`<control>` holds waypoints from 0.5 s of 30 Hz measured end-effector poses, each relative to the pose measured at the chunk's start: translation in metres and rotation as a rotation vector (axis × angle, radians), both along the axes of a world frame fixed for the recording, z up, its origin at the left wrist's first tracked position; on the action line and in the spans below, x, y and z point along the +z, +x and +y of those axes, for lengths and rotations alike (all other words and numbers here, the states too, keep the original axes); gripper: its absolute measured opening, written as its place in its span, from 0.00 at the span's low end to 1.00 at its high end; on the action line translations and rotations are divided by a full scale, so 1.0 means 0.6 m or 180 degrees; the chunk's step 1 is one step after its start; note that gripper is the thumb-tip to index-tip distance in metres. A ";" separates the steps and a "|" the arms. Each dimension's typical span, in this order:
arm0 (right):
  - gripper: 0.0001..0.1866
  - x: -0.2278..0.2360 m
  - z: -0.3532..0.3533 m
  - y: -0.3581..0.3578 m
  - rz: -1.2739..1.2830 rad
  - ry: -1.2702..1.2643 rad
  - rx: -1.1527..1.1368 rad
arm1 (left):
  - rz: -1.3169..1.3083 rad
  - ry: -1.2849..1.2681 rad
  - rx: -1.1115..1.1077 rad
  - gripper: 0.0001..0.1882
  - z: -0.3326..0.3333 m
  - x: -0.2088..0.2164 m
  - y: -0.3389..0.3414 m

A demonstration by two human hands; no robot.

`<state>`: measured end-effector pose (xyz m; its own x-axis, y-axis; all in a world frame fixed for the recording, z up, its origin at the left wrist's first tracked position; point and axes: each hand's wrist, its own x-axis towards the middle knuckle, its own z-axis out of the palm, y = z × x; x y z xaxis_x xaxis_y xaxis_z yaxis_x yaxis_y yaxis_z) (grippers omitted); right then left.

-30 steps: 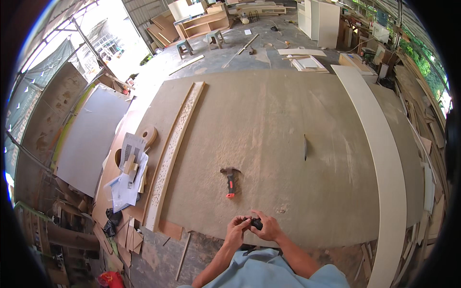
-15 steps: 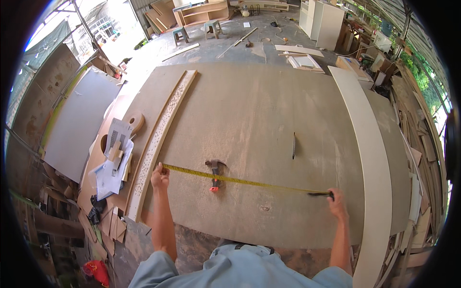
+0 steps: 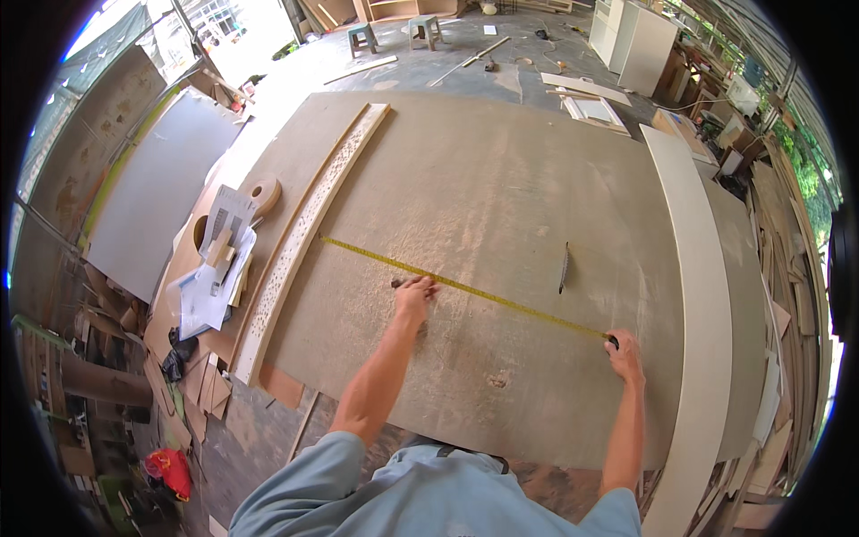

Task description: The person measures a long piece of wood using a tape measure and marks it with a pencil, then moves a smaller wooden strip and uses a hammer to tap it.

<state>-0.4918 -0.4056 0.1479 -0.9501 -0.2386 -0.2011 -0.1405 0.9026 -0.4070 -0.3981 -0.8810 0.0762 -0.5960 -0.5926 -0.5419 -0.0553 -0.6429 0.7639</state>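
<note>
My right hand (image 3: 625, 356) grips the dark case of a tape measure near the right side of a large brown board (image 3: 501, 179). Its yellow blade (image 3: 519, 307) runs out leftward across the board, and the free end stops just short of a long pale strip dotted with holes. My left hand (image 3: 413, 300) is closed on a hammer (image 3: 396, 284) beneath the blade. Only part of the hammer's dark head shows; the hand and forearm hide the handle. The fingers are close to the blade, and I cannot tell whether they touch it.
The dotted strip (image 3: 313, 228) lies along the left, a wide white panel (image 3: 702, 268) along the right. A thin dark tool (image 3: 564, 268) rests on the board. Papers (image 3: 215, 286) and a tape roll (image 3: 263, 194) lie left. Stools (image 3: 425, 32) stand beyond; scrap wood lines the right.
My left hand has let go of the tape's end and moved right onto the hammer. My right hand still holds the tape case. The whole view has shifted slightly.
</note>
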 end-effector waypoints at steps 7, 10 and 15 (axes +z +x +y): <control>0.15 -0.024 -0.064 -0.055 0.0350 0.0027 0.0231 | -0.0353 0.0310 0.0065 0.03 0.048 -0.041 -0.106; 0.16 -0.051 -0.060 -0.071 0.0684 -0.0127 0.0219 | -0.0513 0.0350 0.0069 0.03 0.029 -0.052 -0.131; 0.15 -0.077 -0.064 -0.091 0.0877 0.0468 0.0138 | -0.0529 0.0419 0.0584 0.03 0.014 -0.073 -0.173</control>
<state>-0.5461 -0.4441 0.1017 -0.9631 -0.2677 0.0271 -0.2672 0.9397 -0.2137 -0.5017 -0.8726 0.0326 -0.3817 -0.6005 -0.7026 -0.0463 -0.7468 0.6634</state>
